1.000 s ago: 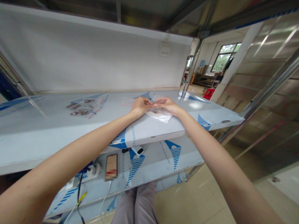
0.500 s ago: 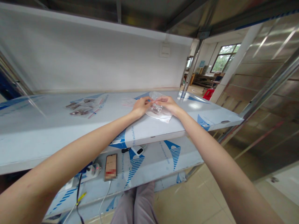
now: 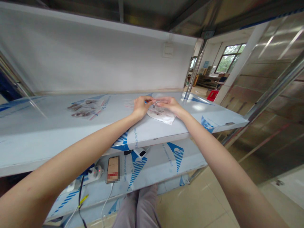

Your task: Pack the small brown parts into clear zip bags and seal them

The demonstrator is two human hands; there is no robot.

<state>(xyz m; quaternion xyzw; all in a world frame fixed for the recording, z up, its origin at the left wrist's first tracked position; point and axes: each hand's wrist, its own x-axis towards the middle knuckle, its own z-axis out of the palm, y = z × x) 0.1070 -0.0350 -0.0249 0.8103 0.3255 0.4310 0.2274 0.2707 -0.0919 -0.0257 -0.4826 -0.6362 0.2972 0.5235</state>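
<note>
On the film-covered shelf [image 3: 114, 133], my left hand [image 3: 142, 107] and my right hand [image 3: 170, 105] meet with fingertips almost touching. Both are closed in a pinch on a clear plastic bag, whose upper part is partly hidden by the fingers. A small dark piece [image 3: 154, 106] shows just under the fingertips; what it is cannot be made out. Below the hands lies a whitish plastic bag [image 3: 166, 117] with a red line across it. Beside my left hand a clear bag with red lines [image 3: 128, 103] lies flat, partly covered.
Further left lie clear zip bags of small dark parts [image 3: 83, 109]. On the lower shelf are a phone [image 3: 113, 167] on a cable, a white device [image 3: 140, 153] and a power strip [image 3: 95, 173]. A metal post [image 3: 196, 68] stands at the back right.
The crinkled clear plastic between my hands has come up from the whitish bag, exposing its red line. My left hand has turned slightly more upright; the small dark piece now shows.
</note>
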